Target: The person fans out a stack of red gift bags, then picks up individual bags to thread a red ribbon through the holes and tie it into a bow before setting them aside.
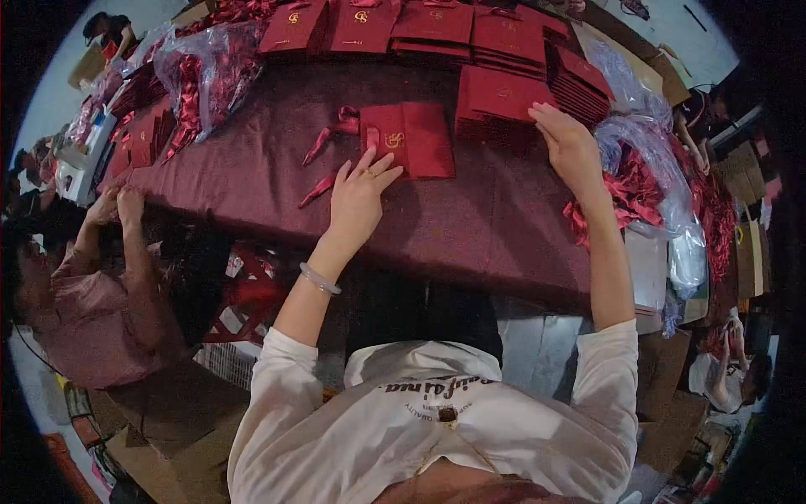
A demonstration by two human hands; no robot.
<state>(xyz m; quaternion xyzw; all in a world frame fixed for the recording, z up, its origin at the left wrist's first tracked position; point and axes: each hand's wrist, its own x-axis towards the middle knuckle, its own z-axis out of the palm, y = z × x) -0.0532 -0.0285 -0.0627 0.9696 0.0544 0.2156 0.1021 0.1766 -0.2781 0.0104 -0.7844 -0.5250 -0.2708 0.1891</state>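
Observation:
A red gift bag [428, 143] with a gold logo lies flat on the dark red tablecloth [285, 126]. Its red ribbon [323, 143] trails off to the left. My left hand [363, 189] rests on the bag's lower left part, fingers spread. Farther right, my right hand [569, 144] is at the right edge of a stack of red bags [499, 101], fingers stretched out and touching or just beside the top bag. I cannot make out anything gripped in it.
More stacked red bags [361, 25] line the table's back. Clear plastic bags [672, 185] holding red ribbons [634, 189] lie at the right, another plastic bag [222, 67] at the back left. A co-worker [109, 294] sits at the left, both hands at the table edge.

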